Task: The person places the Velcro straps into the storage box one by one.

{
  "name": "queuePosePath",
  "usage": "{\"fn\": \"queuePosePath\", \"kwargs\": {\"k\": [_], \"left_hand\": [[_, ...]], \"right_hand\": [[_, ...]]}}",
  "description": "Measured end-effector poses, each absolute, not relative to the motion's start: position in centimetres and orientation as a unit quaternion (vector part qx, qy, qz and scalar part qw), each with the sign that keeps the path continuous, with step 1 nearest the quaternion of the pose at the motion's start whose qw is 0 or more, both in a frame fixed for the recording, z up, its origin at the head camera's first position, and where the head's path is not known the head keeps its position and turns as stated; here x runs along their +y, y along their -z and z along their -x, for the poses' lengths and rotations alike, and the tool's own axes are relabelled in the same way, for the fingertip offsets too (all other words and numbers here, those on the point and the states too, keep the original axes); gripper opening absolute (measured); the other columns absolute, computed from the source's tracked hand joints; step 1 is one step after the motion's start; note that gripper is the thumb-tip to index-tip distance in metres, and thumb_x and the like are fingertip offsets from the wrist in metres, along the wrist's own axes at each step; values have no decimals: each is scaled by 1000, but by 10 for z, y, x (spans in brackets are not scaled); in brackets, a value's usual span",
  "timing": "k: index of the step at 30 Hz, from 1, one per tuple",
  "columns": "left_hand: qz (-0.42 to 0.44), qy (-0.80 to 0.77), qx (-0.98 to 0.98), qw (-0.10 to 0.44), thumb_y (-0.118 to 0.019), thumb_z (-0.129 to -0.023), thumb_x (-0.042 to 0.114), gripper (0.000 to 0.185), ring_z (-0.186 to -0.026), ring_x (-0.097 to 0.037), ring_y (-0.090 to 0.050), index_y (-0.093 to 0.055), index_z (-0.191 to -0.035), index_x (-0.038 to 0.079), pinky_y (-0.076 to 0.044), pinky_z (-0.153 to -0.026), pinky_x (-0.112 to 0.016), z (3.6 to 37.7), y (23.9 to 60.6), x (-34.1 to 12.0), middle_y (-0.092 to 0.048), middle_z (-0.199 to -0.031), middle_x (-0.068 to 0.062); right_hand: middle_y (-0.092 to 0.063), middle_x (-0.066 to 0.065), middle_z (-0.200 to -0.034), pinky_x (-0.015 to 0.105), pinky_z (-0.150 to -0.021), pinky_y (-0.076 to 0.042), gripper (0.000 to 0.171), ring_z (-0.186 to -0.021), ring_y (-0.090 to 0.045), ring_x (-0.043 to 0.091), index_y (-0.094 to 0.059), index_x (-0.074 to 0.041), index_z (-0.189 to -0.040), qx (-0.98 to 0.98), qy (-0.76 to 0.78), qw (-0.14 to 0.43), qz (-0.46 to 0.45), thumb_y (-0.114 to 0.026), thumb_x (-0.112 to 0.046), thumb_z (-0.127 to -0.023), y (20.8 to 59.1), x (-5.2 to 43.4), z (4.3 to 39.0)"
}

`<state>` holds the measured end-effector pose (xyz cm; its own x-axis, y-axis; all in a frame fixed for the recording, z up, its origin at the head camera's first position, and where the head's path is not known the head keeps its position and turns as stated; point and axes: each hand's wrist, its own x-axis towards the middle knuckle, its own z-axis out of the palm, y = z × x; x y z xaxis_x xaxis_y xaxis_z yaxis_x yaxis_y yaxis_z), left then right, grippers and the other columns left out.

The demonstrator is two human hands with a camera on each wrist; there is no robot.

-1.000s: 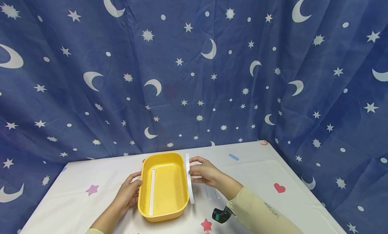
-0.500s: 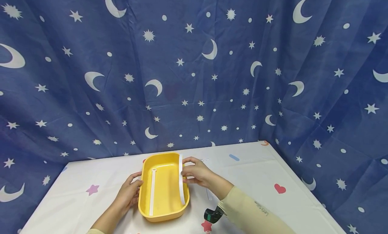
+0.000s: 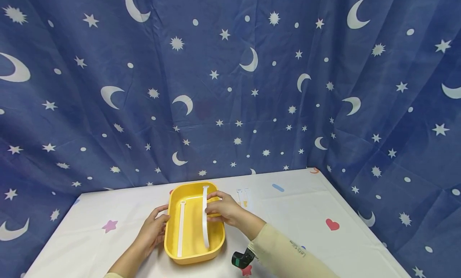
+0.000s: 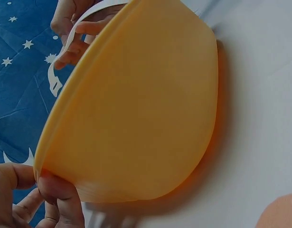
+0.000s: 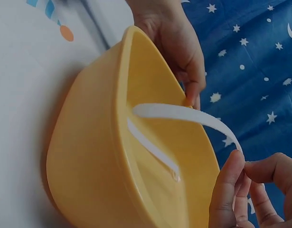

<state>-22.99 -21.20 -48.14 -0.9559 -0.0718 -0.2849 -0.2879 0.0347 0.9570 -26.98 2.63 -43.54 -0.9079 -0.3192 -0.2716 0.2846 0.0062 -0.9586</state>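
Note:
A yellow plastic bin (image 3: 194, 254) stands on the white table. My left hand (image 3: 153, 228) grips its left rim, thumb and fingers on either side of the wall in the left wrist view (image 4: 46, 194). Inside, toward the left, lies one flat white strap (image 3: 181, 230) with a slotted end. A second white strap (image 3: 204, 220), slotted at its far end, is pinched by my right hand (image 3: 225, 210) over the right half of the bin. In the right wrist view this held strap (image 5: 183, 114) bows in an arc above the bin's opening, between thumb and fingertips.
Two more slotted white straps (image 3: 242, 198) lie on the tablecloth (image 3: 295, 230) right of the bin, partly behind my right hand. A black wrist camera (image 3: 243, 259) hangs from the right sleeve. A blue star-and-moon curtain (image 3: 230, 90) closes off the back and sides.
My right hand has carried the pinched strap leftward, from outside the bin's right rim to over its inside. My left hand and the bin have stayed in place.

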Motion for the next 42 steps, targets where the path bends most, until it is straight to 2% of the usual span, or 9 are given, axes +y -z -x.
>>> {"fn": "queuePosePath", "kwargs": {"k": [5, 16, 24, 34, 42], "left_hand": [[125, -685, 714, 79, -47, -98, 15, 50, -74, -15, -62, -35, -146, 11, -57, -63, -32, 230, 482, -212, -64, -89, -8], [127, -682, 716, 84, -47, -98, 16, 53, -76, -12, -55, -32, -148, 9, -58, -67, -31, 231, 480, -215, -60, -95, -6], [126, -683, 715, 82, -46, -98, 15, 51, -77, -14, -60, -34, -147, 11, -58, -67, -33, 230, 482, -215, -63, -95, -8], [128, -685, 712, 86, -47, -98, 16, 52, -74, -15, -61, -34, -148, 12, -57, -64, -33, 231, 484, -214, -63, -91, -7], [132, -682, 715, 84, -48, -97, 16, 52, -75, -13, -59, -35, -147, 12, -57, -64, -32, 232, 485, -213, -62, -95, -8]], "right_hand": [[-61, 9, -85, 32, -63, -60, 42, -72, -64, 17, -57, -8, -112, 680, 700, 219, 10, -68, 7, -75, 439, 17, 267], [-59, 9, -83, 40, -69, -60, 38, -71, -63, 17, -58, -7, -109, 672, 703, 231, 12, -68, 10, -76, 446, -5, 266], [-58, 10, -81, 37, -64, -61, 35, -68, -63, 17, -59, -6, -105, 664, 706, 247, -12, -66, 14, -77, 459, -13, 268], [-58, 10, -76, 43, -68, -60, 35, -63, -62, 18, -60, -6, -104, 673, 697, 247, -25, -67, 15, -76, 471, -20, 269], [-58, 9, -72, 40, -65, -60, 33, -58, -62, 17, -60, -6, -103, 685, 680, 258, -28, -68, 13, -78, 476, -23, 270]]}}
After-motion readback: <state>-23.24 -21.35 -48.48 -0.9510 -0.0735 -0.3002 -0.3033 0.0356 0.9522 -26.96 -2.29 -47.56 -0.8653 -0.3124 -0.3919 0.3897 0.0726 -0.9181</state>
